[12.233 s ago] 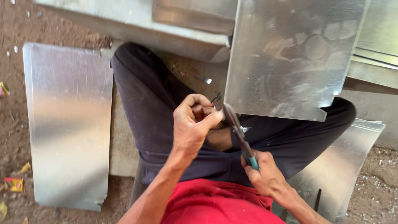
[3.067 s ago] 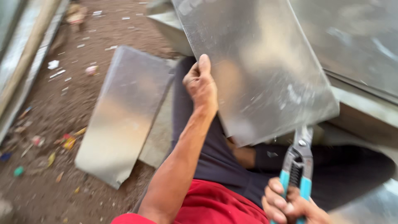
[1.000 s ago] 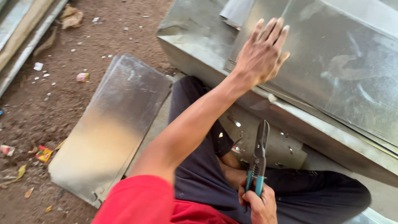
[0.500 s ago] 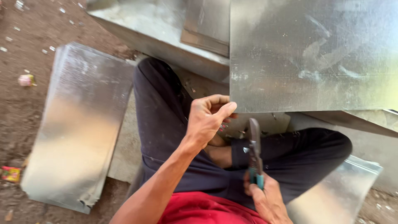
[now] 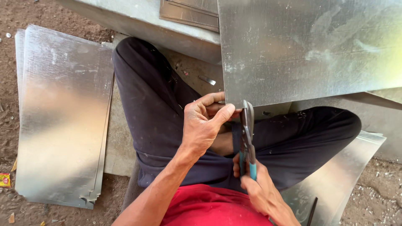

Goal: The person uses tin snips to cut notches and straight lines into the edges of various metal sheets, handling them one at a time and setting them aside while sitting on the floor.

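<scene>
One metal sheet, one pair of snips, two hands.

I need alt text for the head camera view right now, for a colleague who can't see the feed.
Seen from above, a seated person's left hand pinches the lower corner of a galvanised metal sheet while the right hand holds blue-handled snips at that sheet's edge. A stack of similar sheets lies on the dirt ground to the left.
</scene>
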